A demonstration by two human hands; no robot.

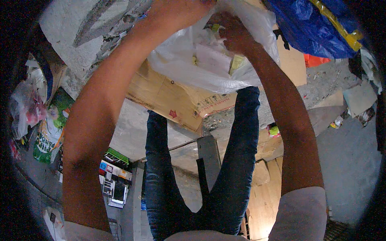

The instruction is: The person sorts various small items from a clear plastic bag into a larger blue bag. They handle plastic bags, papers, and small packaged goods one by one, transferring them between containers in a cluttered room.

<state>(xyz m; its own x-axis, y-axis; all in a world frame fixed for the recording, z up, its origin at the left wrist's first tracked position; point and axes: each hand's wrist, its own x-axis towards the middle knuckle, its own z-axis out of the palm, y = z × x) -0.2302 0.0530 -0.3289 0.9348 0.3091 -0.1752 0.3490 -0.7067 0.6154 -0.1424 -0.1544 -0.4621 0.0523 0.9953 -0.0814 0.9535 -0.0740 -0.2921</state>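
Observation:
A translucent white plastic bag (pixel 173 56) gapes at the top centre, with pale and yellow packets (pixel 213 58) inside it. My right hand (pixel 235 34) reaches into its mouth, fingers curled around or against a small item with a yellow-green patch; its kind is unclear. At the upper edge, my left hand (pixel 197 6) is beside the bag's rim. Its fingers are cut off by the frame, so their grip is hidden. Flattened brown cardboard (pixel 161 94) lies beneath the bag.
A blue tarp-like bag (pixel 313 28) with a yellow strap sits at the upper right. Concrete rubble (pixel 100 24) lies at the upper left. On the left are a green-and-white package (pixel 48 140) and a green crate (pixel 116 156). My jeans-clad legs (pixel 161 168) straddle a grey post.

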